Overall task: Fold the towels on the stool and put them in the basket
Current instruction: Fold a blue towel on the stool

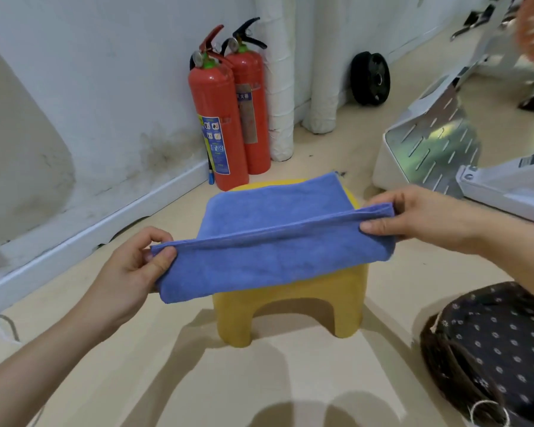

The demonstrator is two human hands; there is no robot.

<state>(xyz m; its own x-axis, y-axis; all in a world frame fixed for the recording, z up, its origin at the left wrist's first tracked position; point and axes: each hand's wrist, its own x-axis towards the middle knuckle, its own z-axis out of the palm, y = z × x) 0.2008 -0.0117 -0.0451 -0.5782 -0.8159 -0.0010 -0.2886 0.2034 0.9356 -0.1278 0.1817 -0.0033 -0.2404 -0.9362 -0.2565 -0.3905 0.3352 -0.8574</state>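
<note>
A blue towel (269, 232) lies over the top of a yellow stool (293, 303), its near part lifted and doubled over into a fold that hangs in front of the stool. My left hand (130, 272) pinches the fold's left end between thumb and fingers. My right hand (426, 217) pinches the right end of the same fold, at about the stool's height. The far part of the towel rests flat on the seat. A dark basket with a dotted fabric lining (494, 352) stands on the floor at the lower right, right of the stool.
Two red fire extinguishers (225, 118) stand against the white wall behind the stool. A white perforated metal unit (429, 149) and white frame parts lie at the right. A black wheel (370, 78) leans on the wall. The floor is beige.
</note>
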